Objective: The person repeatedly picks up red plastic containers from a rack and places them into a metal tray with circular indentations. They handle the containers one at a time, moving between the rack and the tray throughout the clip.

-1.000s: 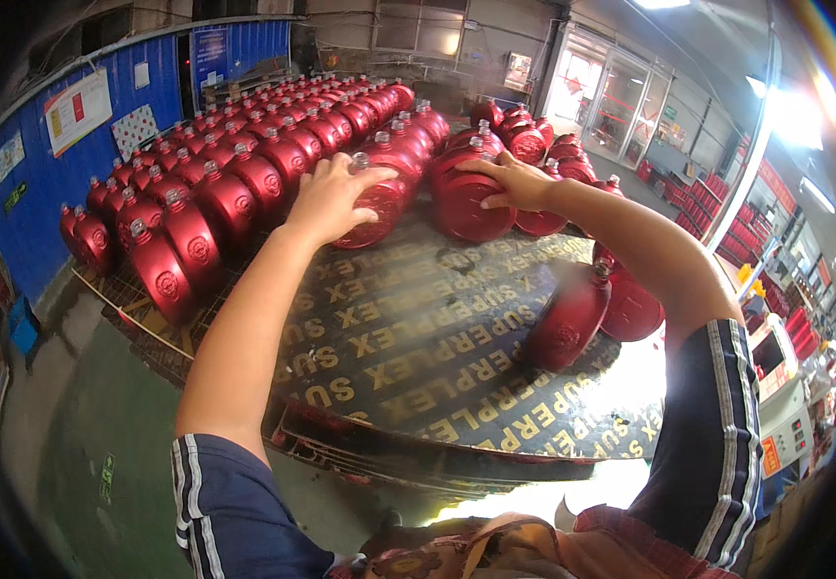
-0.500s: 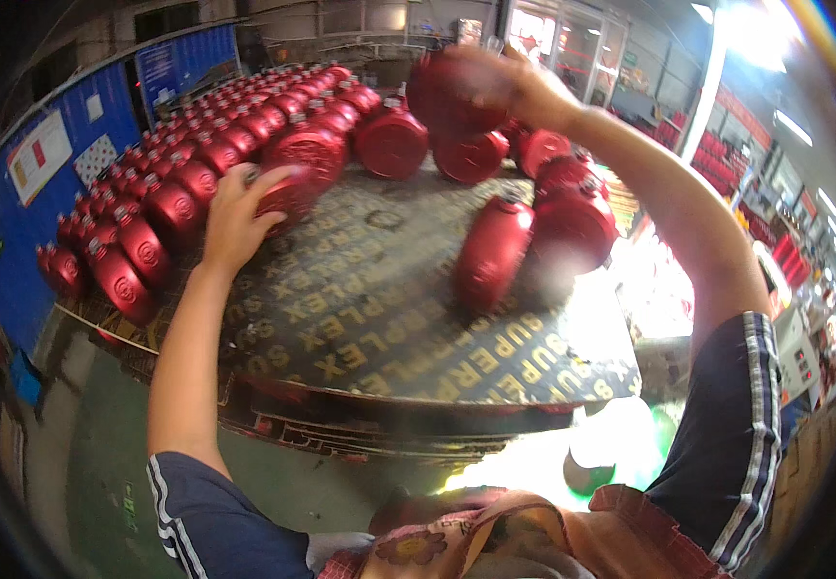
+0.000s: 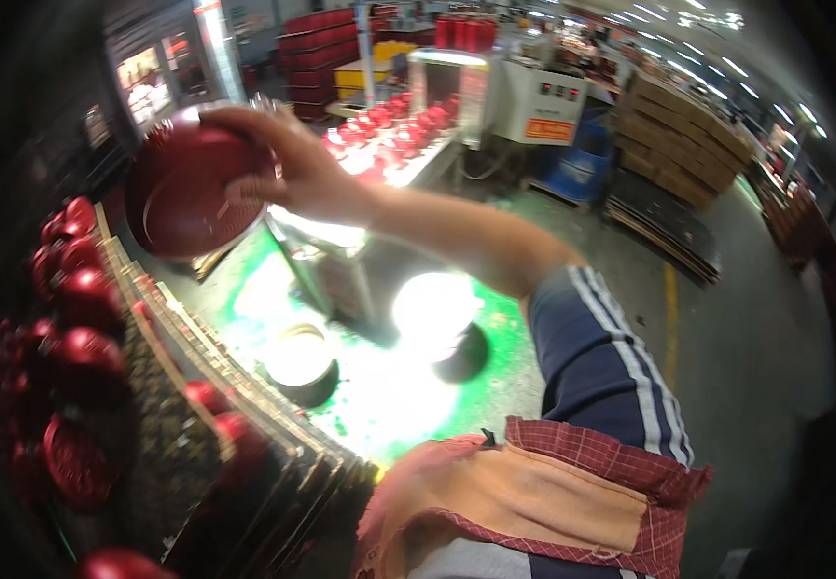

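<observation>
My right hand point(image 3: 297, 159) grips a round, flat-sided glossy red metal canister point(image 3: 181, 198) and holds it up at the upper left. My fingers lie over its top, by the metal neck, and the thumb is against its face. Motion blurs it somewhat. Beneath it on the left stand several more red canisters point(image 3: 85, 362); one point(image 3: 78, 461) shows an embossed face. They rest on a dark patterned board point(image 3: 162, 425) atop a stack. My left hand is out of the picture.
Two white round stools or lids point(image 3: 300, 355) catch strong light on the green floor. A lit conveyor bench point(image 3: 428, 159) bears small red pieces beside a white control box point(image 3: 539, 104). Stacked cardboard point(image 3: 674, 135), a blue bin point(image 3: 577, 164) and dark boards point(image 3: 664, 227) stand right.
The view has swung right, away from the rows of canisters. My right hand still holds its raised canister. My left hand, earlier on a canister at the left, has left the view.
</observation>
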Available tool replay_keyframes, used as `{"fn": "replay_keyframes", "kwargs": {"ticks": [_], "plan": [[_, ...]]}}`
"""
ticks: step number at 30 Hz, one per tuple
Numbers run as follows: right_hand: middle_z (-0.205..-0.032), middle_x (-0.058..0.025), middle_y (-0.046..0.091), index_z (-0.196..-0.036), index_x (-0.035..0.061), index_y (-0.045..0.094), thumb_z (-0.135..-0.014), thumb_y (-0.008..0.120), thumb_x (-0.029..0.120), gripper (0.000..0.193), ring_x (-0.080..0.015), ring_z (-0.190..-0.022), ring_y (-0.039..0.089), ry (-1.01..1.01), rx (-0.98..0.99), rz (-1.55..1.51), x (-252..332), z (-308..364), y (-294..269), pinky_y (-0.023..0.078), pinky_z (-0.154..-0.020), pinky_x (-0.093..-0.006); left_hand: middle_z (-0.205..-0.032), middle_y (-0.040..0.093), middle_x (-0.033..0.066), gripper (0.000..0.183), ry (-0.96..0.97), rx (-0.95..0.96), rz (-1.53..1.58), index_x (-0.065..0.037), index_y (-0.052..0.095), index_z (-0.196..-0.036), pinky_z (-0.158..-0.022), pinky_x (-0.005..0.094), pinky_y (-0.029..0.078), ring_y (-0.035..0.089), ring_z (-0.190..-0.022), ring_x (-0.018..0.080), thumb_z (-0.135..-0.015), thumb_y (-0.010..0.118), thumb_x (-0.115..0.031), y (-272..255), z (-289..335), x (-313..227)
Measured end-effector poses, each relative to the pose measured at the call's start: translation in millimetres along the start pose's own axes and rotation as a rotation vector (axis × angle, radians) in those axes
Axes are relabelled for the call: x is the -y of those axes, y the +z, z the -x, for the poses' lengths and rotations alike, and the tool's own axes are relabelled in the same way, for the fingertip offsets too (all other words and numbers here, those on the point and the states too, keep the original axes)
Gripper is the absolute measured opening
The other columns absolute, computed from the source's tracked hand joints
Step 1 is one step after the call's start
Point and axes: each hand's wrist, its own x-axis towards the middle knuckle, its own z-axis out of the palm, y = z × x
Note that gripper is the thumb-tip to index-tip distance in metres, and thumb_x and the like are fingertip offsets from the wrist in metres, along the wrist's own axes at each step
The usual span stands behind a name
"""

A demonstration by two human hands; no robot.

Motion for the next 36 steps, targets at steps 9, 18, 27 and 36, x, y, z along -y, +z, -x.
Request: {"fn": "replay_keyframes", "kwargs": {"ticks": [9,18,27,36], "plan": [[-0.143,-0.0068,0.043,-0.150,0.0136,0.032,-0.085,0.068,-0.001,0.075,-0.0208,-0.133,0.040,0.599,-0.306,-0.442,-38.8,182.9,-101.3,0.037,-0.110,-0.0368,-0.133,0.049,0.0175,0.087,-0.610,0.402,0.741,-0.002,0.037,-0.143,-0.098,0.0475,0.044,0.049,-0.120,0.0307,-0.072,0.075,-0.037,218.9,138.4,-1.4],[-0.138,-0.0052,0.050,-0.151,0.0161,0.031,-0.090,0.065,0.002,0.071,-0.0165,-0.123,0.049,0.860,-0.756,-0.690,-106.5,246.1,-130.1,0.045,-0.102,-0.0330,-0.136,0.048,0.0127,0.081,-0.997,0.562,1.098,-0.004,0.033,-0.146,-0.101,0.0436,0.043,0.049,-0.121,0.0284,-0.079,0.071,-0.028,360.9,179.1,-4.1],[-0.135,-0.0115,0.053,-0.139,0.0127,0.044,-0.096,0.055,0.036,0.051,-0.0324,-0.125,0.050,1.158,-0.927,-1.283,-237.6,346.4,-144.2,0.039,-0.107,-0.0551,-0.145,0.042,0.0214,0.064,-1.776,0.577,1.453,-0.008,0.039,-0.145,-0.106,0.0545,0.041,0.047,-0.128,0.0399,-0.093,0.056,-0.042,542.6,290.3,76.1],[-0.097,-0.0152,0.065,-0.122,0.0068,0.055,-0.098,0.048,0.041,0.042,-0.0284,-0.080,0.065,1.439,-1.136,-1.378,-319.1,422.5,-131.2,0.055,-0.063,-0.0403,-0.121,0.050,0.0212,0.067,-2.764,0.407,1.797,-0.008,0.048,-0.134,-0.083,0.0422,0.051,0.053,-0.104,0.0332,-0.082,0.066,-0.047,668.3,354.7,140.3]]}}
